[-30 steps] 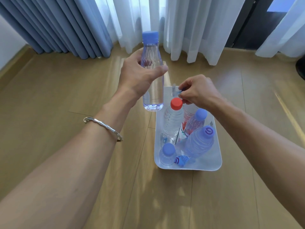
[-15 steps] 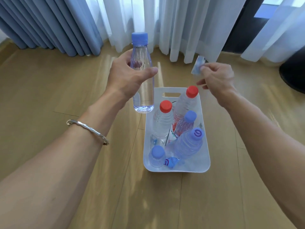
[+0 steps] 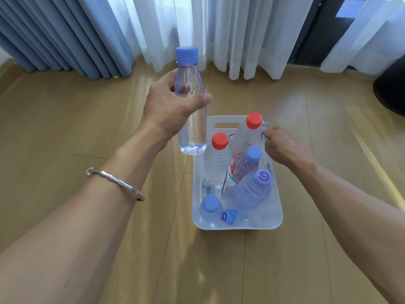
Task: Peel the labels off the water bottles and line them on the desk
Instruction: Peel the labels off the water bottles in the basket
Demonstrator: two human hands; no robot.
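**Bare bottle raised in the left hand, right hand at the bin**

The right hand (image 3: 282, 148) shows only its back, so its curled fingers are mostly hidden. A small blue-and-clear scrap (image 3: 264, 134) is pinched at the fingertips, too small to tell more. Below and just left of that hand, crowded bottles (image 3: 249, 194) overlap in a white bin (image 3: 280, 216). Printed film shows between them, on a bottle or loose I cannot tell. At the bin's near end lies a blue lump (image 3: 229, 216) with a purple mark, either cap or crumpled film. Far right of the right hand, a dark round shape (image 3: 392, 91) is cut off by the frame.

The left hand (image 3: 171, 108) is stretched forward and wraps a clear, unlabelled bottle (image 3: 192, 126) at its shoulder, thumb across the front. The bottle hangs upright in the air with its blue cap on top, above the bin's far left corner. A silver bangle (image 3: 116, 183) sits on the left wrist. The right hand hovers over the bin's right rim, beside a red-capped bottle.

The bin stands on a wood floor (image 3: 65, 128). Beyond both hands hang blue drapes (image 3: 54, 34) and white sheers (image 3: 219, 29).
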